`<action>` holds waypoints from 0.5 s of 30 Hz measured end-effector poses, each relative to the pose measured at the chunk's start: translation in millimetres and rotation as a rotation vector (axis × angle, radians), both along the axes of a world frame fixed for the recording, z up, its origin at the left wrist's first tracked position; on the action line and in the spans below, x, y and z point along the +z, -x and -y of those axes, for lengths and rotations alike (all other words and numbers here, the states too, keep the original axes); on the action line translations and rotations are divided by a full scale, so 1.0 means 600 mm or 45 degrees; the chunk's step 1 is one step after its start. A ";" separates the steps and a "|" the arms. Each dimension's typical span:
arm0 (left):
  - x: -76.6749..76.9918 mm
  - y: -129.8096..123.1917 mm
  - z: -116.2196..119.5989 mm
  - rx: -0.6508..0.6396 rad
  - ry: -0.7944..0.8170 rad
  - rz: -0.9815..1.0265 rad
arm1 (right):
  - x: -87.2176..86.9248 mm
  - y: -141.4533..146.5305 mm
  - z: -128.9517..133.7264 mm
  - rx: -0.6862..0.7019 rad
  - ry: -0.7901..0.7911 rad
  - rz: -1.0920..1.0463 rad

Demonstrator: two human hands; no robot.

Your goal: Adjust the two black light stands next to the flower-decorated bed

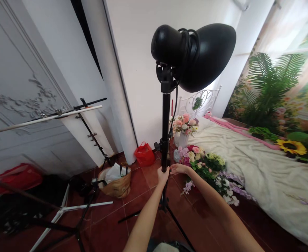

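- So, the black light stand (166,119) is right in the middle, pole upright, with the big lamp head (211,52) sitting on top, hood angled up and to the right.
- Left hand (162,176) is wrapped round the lower pole, fingers closed on it. Right hand (179,169) is right beside the pole, palm partly up, fingers loosely bent; honestly can't tell whether the tips are pinching something there.
- Done, as far as I can see: head mounted, legs (179,225) spread out on the tiled floor (137,182).
- Not done: the cord (188,45) is looped round the lamp head, with part of it hanging down by the pole. Can't tell if the collar (164,145) is tight, so I wouldn't call the height locked in.
- Tightest side is the right, imo. The flowers (196,157) are close to the right forearm, and the cream blanket (235,143) drapes off the bed just past them, so a leg could snag in there.
- Left has a strip of bare tile, then the woven basket (121,187) and the white stand legs (88,205). The red bag (145,155) is by the wall.
- Up top, the hood sticks out well to one side, so I'd watch its edge near the wall (139,63) on any turn; hard to judge the real gap from this angle.
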State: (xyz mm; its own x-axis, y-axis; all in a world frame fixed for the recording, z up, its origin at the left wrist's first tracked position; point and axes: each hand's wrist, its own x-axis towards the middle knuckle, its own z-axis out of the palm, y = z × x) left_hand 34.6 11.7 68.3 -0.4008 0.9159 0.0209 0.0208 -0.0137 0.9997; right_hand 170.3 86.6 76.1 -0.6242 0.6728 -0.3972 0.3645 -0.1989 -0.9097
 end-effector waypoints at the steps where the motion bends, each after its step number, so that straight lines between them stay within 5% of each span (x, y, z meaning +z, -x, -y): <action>1: -0.001 0.001 -0.001 0.009 -0.002 -0.013 | 0.000 0.000 -0.002 0.019 -0.017 0.005; 7: -0.009 0.005 -0.007 0.022 -0.058 -0.091 | 0.018 0.002 -0.006 0.085 -0.114 0.029; 11: -0.008 0.005 -0.006 0.023 -0.063 -0.077 | 0.050 0.025 -0.011 0.203 -0.139 0.340; 15: -0.005 0.003 -0.002 -0.001 -0.020 -0.012 | 0.067 0.061 -0.020 -0.020 -0.330 0.491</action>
